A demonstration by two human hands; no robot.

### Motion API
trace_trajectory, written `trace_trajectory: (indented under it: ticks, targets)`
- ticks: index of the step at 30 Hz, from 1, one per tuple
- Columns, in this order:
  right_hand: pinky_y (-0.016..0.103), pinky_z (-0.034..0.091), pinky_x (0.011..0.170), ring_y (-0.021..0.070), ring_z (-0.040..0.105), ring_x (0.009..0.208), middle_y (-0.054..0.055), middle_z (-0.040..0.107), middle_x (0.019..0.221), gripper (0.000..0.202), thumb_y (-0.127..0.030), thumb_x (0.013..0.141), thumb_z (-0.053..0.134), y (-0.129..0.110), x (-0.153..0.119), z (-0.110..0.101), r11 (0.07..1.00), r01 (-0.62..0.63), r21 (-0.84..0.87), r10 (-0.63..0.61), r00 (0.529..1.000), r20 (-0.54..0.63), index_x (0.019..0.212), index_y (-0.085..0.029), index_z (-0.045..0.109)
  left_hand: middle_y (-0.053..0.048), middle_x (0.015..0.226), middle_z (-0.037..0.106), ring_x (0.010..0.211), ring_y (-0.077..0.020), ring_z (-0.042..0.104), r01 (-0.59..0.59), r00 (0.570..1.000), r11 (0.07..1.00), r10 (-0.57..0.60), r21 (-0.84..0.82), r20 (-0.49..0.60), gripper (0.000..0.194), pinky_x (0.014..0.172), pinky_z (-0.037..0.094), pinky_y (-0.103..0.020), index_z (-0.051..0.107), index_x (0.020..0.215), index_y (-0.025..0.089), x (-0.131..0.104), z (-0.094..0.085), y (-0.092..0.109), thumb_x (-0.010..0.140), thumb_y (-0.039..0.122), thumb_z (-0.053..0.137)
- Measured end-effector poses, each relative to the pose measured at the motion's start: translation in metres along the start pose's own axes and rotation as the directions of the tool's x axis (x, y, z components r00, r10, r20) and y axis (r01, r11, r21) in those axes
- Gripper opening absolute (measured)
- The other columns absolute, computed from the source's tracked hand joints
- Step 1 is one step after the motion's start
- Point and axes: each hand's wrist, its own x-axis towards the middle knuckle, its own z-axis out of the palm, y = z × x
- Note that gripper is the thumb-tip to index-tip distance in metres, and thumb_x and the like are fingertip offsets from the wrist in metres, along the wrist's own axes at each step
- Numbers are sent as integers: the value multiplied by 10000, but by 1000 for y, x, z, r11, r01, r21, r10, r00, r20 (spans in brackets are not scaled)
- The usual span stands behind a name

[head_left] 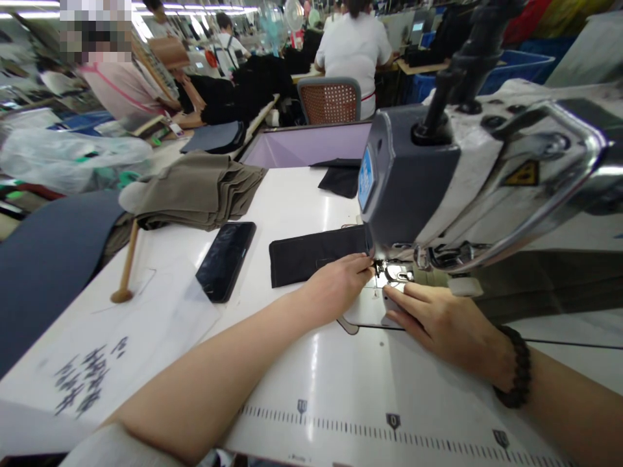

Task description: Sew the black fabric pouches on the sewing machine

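A sewing machine [403,175] stands at the right, its needle and presser foot low over a metal plate. My left hand [338,285] is just left of the foot, fingers bent together at the edge of a dark fabric piece [302,256]; whether they grip it is hidden. My right hand [438,321], with a dark braided bracelet on the wrist, rests in front of the foot. Its fingers stretch forward over the plate, slightly apart. The fabric piece lies flat, its right end behind the machine head.
A black phone [226,261], a wooden stick with a round base [121,296] and folded olive fabric [195,191] lie at the left. Another dark cloth [339,178] is behind the machine head. Olive fabric [559,285] lies under the machine arm. People sit beyond the table.
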Motion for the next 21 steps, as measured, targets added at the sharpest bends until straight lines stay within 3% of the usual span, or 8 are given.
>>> trace_trajectory:
  ticks: [10, 17, 21]
  targets:
    - [230, 441, 579, 132, 586, 680, 57, 632, 828, 333, -363, 878, 355, 2, -3, 6, 1000, 7, -5, -7, 1000, -17, 1028, -156, 569, -99, 1091, 552, 1076, -160, 478, 4, 1000, 999, -3, -48, 12, 203, 956, 367, -239, 545, 1009, 71, 0, -1, 0, 848, 102, 427]
    - [266, 477, 611, 152, 599, 678, 68, 630, 819, 318, -337, 875, 368, 3, -4, 7, 997, 67, -25, -69, 993, -100, 1013, -138, 574, -117, 1103, 540, 1113, -165, 436, -35, 999, 996, 35, 84, 4, 225, 1016, 272, -233, 522, 1030, 35, -1, 3, 2, 846, 99, 410]
    - [277, 485, 623, 161, 601, 687, 75, 625, 813, 305, -317, 869, 385, 5, -4, 9, 995, 94, -17, -96, 989, -112, 1011, -129, 579, -119, 1031, 548, 958, -204, 513, 18, 1000, 992, -15, 124, -26, 219, 850, 425, -300, 551, 960, 71, -6, -1, 7, 860, 134, 366]
